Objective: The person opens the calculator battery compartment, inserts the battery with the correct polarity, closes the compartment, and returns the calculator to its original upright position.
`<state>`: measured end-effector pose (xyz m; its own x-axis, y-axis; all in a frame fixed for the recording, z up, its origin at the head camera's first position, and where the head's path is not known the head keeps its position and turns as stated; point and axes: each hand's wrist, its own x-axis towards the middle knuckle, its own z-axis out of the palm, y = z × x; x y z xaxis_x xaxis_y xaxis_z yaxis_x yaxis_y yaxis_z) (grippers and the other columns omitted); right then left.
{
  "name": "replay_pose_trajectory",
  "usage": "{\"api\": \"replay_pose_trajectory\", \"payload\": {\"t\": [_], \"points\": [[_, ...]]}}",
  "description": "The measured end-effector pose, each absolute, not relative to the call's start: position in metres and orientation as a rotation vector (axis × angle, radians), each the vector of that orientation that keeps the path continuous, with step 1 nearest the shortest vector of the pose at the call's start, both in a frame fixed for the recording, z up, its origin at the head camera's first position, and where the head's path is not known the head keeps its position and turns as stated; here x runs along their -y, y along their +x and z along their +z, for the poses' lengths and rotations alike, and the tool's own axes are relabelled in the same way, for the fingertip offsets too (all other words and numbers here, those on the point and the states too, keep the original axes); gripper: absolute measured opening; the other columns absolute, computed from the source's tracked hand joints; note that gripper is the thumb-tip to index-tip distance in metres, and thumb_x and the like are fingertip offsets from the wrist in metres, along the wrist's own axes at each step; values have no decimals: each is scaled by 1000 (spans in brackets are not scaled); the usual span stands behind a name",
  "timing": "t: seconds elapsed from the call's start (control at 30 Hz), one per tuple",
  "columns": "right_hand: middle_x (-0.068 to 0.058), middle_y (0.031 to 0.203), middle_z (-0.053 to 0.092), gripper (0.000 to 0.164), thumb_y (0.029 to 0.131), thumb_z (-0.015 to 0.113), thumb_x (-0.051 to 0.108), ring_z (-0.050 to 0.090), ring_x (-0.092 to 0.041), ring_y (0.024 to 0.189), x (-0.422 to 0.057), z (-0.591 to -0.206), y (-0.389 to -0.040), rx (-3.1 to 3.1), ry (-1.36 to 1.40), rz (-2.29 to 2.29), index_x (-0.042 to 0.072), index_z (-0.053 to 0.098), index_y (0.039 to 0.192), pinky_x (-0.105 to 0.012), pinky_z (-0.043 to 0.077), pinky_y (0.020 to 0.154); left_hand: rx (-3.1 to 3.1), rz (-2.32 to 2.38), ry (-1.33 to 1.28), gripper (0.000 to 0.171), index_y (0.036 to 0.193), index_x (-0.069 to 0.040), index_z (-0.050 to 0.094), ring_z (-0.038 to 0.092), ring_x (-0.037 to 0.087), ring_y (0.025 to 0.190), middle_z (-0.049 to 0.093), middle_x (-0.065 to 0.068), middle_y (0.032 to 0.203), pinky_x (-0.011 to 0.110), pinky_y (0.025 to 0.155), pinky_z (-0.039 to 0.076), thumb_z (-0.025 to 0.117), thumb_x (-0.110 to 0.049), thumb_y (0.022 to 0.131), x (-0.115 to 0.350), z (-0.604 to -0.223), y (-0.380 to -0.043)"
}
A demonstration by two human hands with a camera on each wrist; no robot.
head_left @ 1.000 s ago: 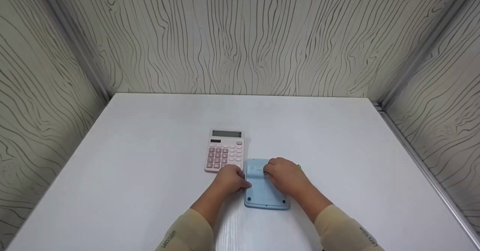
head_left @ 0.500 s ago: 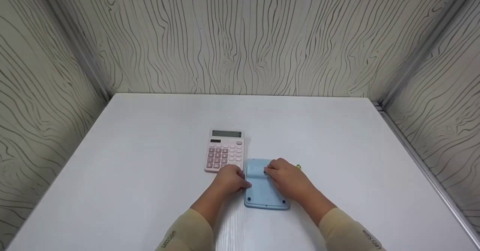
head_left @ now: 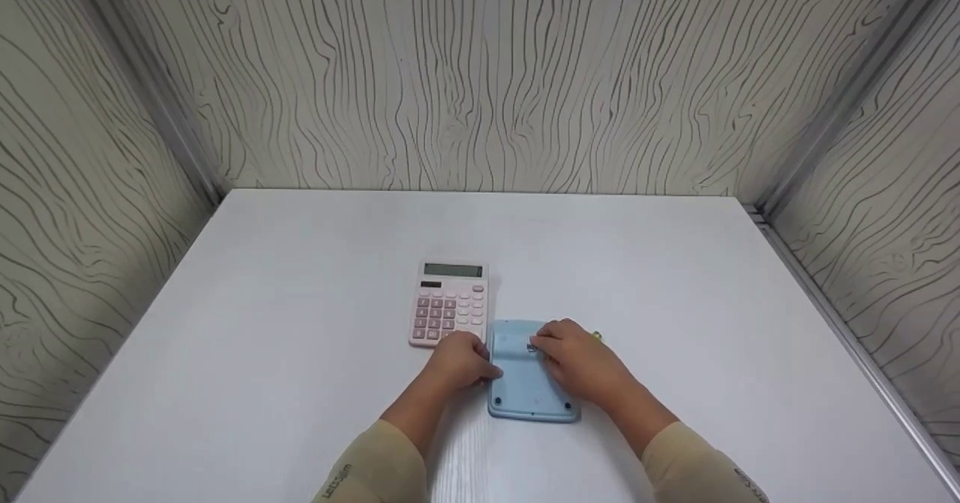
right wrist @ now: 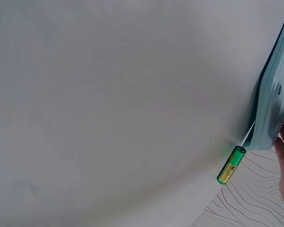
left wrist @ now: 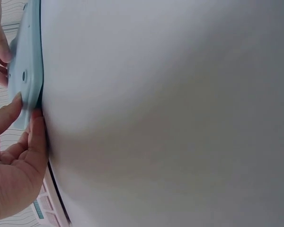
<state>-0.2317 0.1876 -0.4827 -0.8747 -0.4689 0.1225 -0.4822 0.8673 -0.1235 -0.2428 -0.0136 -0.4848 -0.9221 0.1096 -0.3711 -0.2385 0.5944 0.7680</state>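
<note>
The blue calculator [head_left: 529, 383] lies face down on the white tabletop [head_left: 300, 383], near the front edge at centre. The left hand [head_left: 459, 362] steadies its left edge, thumb and fingers pinching the rim; the left wrist view confirms the fingertips [left wrist: 35, 124] touching that edge. The right hand [head_left: 581, 359] rests on the upper back of the casing, fingers curled over a small dark spot there; whether they pinch anything cannot be told.

Risks, as judged:
- The casing may slide on the smooth tabletop if the left hand's hold slackens while the right hand works.
- The green battery [right wrist: 231, 164] lies loose just beside the far right corner of the blue calculator; a nudge from the right hand could set it rolling away.

Surroundings: a pink calculator [head_left: 450, 304] sits face up, just beyond the left hand and near the blue one's far left corner, crowding that side. Patterned panels [head_left: 480, 75] enclose the tabletop on three sides.
</note>
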Motion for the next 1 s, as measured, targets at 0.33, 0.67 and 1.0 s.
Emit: {"api": "replay_pose_trajectory", "payload": {"t": [0.33,0.67,1.0], "points": [[-4,101,58,33,81,69,21,56,-18,95,-194,-479,-230,3026,244,519,7,63,110,-34,47,86,-2431,1291,-120,21,82,-7,61,57,17,69,58,5,77,28,62,50,77,-11,70,14,-484,-242],[-13,110,62,50,83,66,27,61,-21,92,-197,-481,-230,3160,-173,1067,5,51,126,-34,52,73,-2437,1258,-128,21,78,-7,59,56,16,67,58,4,74,26,60,49,77,-12,70,13,-485,-243],[-13,114,60,50,83,65,27,57,-27,102,-195,-475,-229,3148,-198,1116,4,50,126,-41,48,83,-2380,1267,-101,22,83,-7,56,57,17,68,58,5,76,28,60,49,75,-13,74,10,-477,-242]]}}
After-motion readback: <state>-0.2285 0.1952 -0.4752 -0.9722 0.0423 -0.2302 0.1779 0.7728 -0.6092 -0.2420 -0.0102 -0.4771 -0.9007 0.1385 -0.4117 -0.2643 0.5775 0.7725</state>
